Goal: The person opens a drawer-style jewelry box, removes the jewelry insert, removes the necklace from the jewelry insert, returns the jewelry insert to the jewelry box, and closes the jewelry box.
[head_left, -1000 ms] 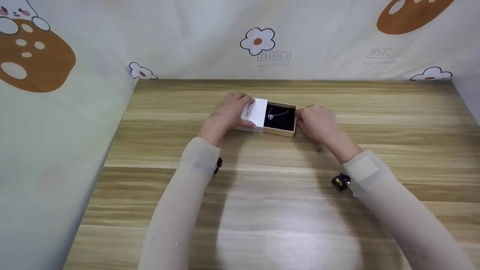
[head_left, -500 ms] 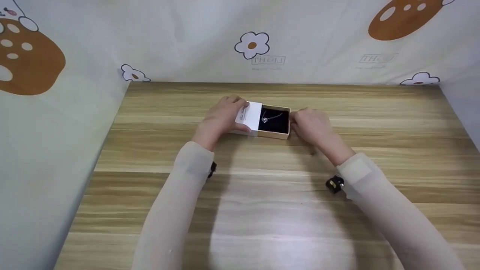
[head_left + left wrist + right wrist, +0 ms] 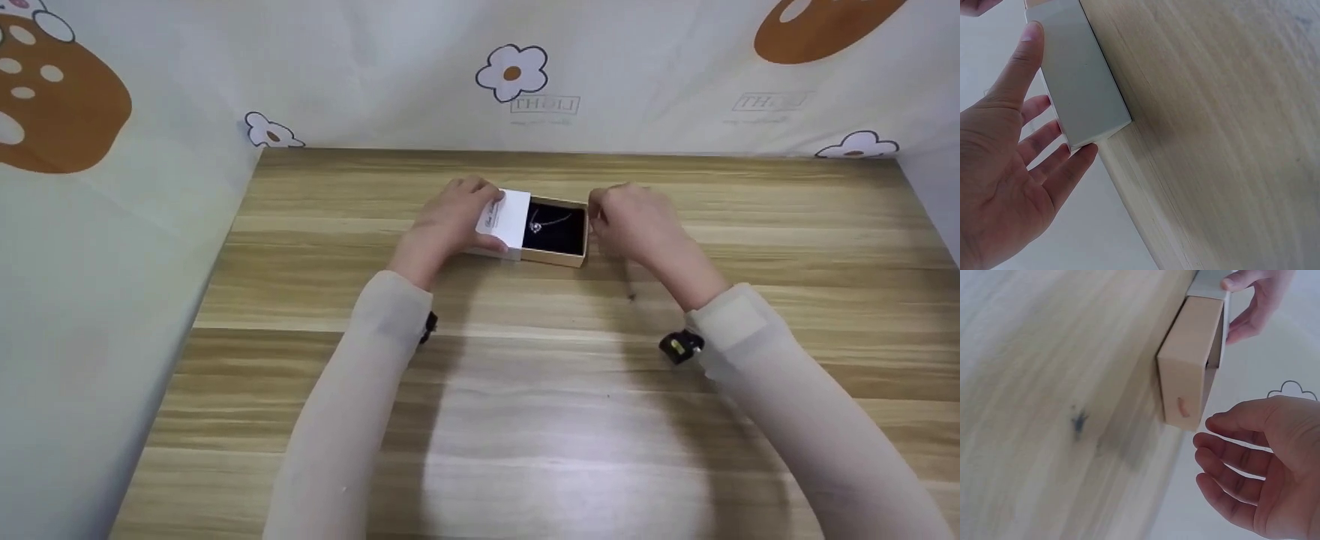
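Observation:
A small box lies on the wooden table (image 3: pixel 525 390). Its white sleeve (image 3: pixel 506 217) covers the left part. The tan drawer (image 3: pixel 559 255) sticks out to the right, showing a black lining and a silver necklace (image 3: pixel 541 225). My left hand (image 3: pixel 457 217) grips the sleeve, thumb on the near side and fingers on the far side (image 3: pixel 1044 135). My right hand (image 3: pixel 630 217) hovers just off the drawer's right end, fingers relaxed and a little apart from it (image 3: pixel 1241 461). A small tab (image 3: pixel 1183 406) shows on that end face (image 3: pixel 1185 377).
A patterned cloth backdrop (image 3: pixel 525 82) with flowers closes off the table at the back and along the left side (image 3: pixel 97 285). Small black wrist cameras (image 3: pixel 679 346) sit at my sleeves. Bare wood fills the near half of the table.
My right hand has risen slightly and come off the drawer's right end. The left hand keeps its hold on the sleeve; the drawer stays about as far out.

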Action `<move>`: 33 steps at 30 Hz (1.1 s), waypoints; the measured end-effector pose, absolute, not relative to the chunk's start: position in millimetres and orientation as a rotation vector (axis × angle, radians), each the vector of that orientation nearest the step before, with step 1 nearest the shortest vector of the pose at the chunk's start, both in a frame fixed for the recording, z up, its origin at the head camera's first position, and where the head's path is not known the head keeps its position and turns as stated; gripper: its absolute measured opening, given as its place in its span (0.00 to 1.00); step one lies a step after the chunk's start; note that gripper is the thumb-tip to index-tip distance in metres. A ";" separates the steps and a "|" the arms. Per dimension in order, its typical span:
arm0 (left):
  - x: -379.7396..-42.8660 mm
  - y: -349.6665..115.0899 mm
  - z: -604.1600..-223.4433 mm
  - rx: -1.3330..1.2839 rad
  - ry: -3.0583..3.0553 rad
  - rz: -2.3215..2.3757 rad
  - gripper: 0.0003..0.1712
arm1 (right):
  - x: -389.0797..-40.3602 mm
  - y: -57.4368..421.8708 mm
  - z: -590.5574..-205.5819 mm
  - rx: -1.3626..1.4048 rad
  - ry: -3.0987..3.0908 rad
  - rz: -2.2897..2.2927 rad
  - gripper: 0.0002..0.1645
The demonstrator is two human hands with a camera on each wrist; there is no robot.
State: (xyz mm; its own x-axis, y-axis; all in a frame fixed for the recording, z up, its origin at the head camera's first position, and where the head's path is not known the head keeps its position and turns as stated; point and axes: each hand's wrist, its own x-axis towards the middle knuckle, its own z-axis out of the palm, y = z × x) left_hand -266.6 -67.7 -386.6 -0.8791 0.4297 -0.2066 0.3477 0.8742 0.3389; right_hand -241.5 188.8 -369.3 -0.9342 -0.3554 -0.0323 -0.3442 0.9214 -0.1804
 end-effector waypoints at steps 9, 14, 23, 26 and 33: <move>-267.9 -68.3 -386.1 0.600 2.778 0.412 0.49 | -249.5 176.7 -363.3 -0.647 3.056 -0.293 0.11; -267.7 -67.2 -386.0 0.601 2.782 0.403 0.49 | -253.1 168.9 -362.8 -0.668 3.029 -0.298 0.10; -268.4 -66.7 -387.0 0.586 2.788 0.388 0.49 | -257.1 156.8 -362.0 -0.699 2.954 -0.267 0.09; -268.4 -66.5 -387.3 0.593 2.792 0.380 0.49 | -258.1 154.4 -362.6 -0.717 2.939 -0.243 0.10; -267.5 -66.0 -386.2 0.591 2.782 0.399 0.49 | -259.5 148.9 -365.8 -0.734 2.872 -0.215 0.13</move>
